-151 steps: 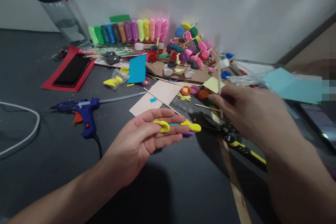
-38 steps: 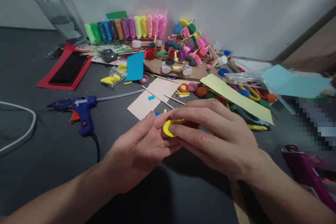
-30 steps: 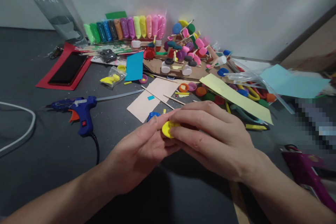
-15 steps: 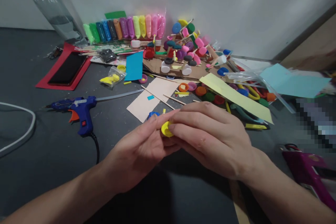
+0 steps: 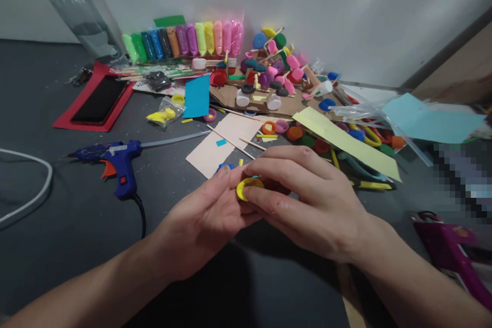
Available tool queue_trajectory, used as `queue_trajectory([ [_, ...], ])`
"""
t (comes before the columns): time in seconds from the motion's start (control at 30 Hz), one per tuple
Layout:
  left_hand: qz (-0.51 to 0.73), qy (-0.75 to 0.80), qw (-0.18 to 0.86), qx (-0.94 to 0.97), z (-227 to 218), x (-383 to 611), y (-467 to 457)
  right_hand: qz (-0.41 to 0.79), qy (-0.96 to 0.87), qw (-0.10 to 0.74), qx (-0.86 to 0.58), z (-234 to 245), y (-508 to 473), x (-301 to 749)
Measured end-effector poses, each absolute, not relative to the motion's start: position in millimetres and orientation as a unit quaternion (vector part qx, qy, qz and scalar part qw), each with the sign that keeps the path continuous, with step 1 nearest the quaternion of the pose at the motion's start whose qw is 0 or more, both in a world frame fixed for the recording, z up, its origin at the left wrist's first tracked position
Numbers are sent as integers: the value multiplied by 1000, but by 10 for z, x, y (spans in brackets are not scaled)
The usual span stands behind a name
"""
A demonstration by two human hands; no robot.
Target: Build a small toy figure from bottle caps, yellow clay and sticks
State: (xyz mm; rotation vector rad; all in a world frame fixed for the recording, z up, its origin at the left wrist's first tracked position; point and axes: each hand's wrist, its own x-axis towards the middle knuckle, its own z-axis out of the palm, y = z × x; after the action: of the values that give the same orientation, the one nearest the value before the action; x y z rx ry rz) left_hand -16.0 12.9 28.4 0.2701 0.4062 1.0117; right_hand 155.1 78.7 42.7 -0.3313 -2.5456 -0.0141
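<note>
My left hand [image 5: 209, 215] is palm up and cradles a small round yellow cap [image 5: 243, 189] with a dished middle. From the right, my right hand [image 5: 307, 202] bends over it, a fingertip pressed into the cap and the other fingers curled around its far side. A bit of blue shows behind the cap's rim. Just beyond my left thumb, a blue piece [image 5: 225, 166] is partly hidden. Pale pink paper [image 5: 205, 156] lies beyond, with thin wooden sticks [image 5: 230, 142] and a small blue paper scrap [image 5: 221, 143] on it.
A blue glue gun [image 5: 125, 164] lies on the left, near a phone [image 5: 100, 100] on red paper. An opened bag of yellow clay [image 5: 165, 114] lies behind it. Colored clay packs [image 5: 184, 41], bottle caps and a water bottle [image 5: 86, 25] line the back. A purple tool [image 5: 453, 246] is at right.
My right hand's fingers have spread apart over the yellow cap, and one fingertip now presses inside it. More of the cap shows. My left hand has hardly moved.
</note>
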Motion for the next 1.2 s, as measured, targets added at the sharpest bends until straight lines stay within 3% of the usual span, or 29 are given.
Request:
queue_trajectory([
  [1.2,471,362,780,196,206,-194,115,25,-934,327,-141,358,847,1575],
])
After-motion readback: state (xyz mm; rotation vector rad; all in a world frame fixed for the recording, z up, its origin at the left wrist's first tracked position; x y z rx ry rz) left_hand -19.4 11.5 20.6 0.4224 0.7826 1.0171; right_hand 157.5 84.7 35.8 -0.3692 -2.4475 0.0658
